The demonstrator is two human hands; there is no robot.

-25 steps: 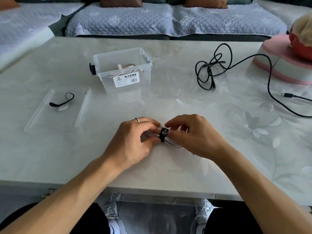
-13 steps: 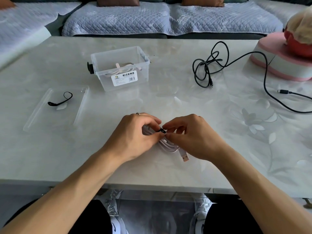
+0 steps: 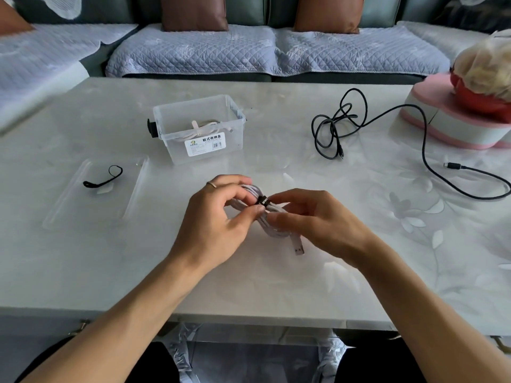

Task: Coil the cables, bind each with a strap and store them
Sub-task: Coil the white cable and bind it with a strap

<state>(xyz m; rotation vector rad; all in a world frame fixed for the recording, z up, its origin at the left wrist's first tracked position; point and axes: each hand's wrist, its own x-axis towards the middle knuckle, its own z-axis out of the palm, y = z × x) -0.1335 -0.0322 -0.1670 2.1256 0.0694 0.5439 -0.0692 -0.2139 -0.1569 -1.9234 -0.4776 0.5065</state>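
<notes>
The left hand (image 3: 218,219) pinches the white coil (image 3: 272,221) at its waist, thumb and fingers curled round it; the right hand (image 3: 312,217) pinches the black strap (image 3: 263,200) wrapped round that waist, just above the tabletop (image 3: 110,272). The binding step looks nearly finished: next the strap end wants pressing down, then the coil goes to the clear box (image 3: 200,128) beyond, where another bound cable already lies. A spare strap (image 3: 103,178) rests on the lid to the left; the black cable (image 3: 340,125) sprawls uncoiled far right.
</notes>
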